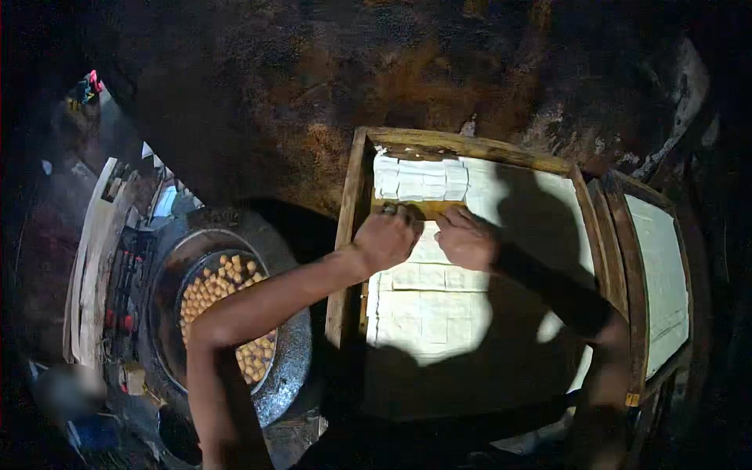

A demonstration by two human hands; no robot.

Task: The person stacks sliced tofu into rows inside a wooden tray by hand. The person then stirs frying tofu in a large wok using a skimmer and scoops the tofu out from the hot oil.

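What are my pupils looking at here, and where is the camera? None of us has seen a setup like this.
There is no machine: a person works with two bare hands, and this one picture comes from a camera worn on the head, looking forward and down. The left hand and right hand both grip a brownish strip lying across a white slab in a wooden tray. Beyond the strip, part is scored into small blocks. To the left, a pan holds golden-brown cubes; to the right stands a second tray.
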